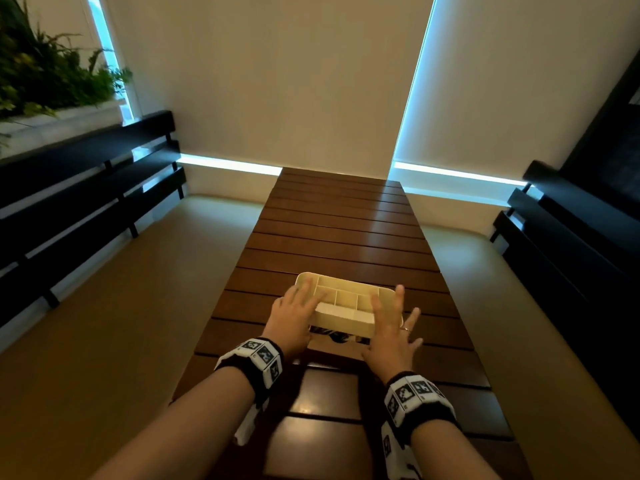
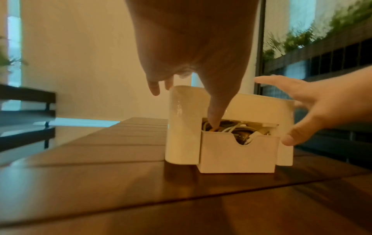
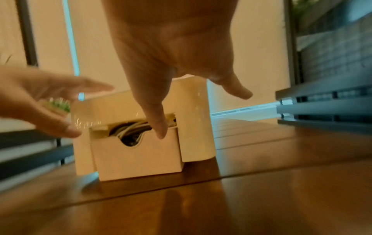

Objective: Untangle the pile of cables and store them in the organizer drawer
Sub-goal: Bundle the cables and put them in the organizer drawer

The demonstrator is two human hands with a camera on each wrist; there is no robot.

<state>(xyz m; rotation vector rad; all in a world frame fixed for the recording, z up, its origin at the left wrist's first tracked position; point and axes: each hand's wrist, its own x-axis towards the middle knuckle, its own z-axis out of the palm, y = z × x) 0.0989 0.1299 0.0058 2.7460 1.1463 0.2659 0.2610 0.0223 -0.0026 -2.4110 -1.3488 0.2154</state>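
A cream organizer (image 1: pixel 349 289) with open compartments on top stands on the wooden table. Its drawer (image 2: pixel 237 155) is pulled out a little toward me and holds a bundle of white and dark cables (image 2: pixel 235 129), also seen as cables (image 3: pixel 130 130) behind the drawer's notched front (image 3: pixel 138 159). My left hand (image 1: pixel 294 315) hovers over the organizer's left end with fingers spread; its thumb (image 2: pixel 215 117) points down into the drawer at the cables. My right hand (image 1: pixel 391 325) is spread over the right end, thumb (image 3: pixel 159 125) at the drawer's front rim. Neither hand grips anything.
The slatted wooden table (image 1: pixel 339 230) runs away from me toward a wall with blinds. Dark benches (image 1: pixel 86 202) flank it on both sides, and a planter with green plants (image 1: pixel 45 74) sits at the upper left. A ring is on my right hand (image 1: pixel 406 329).
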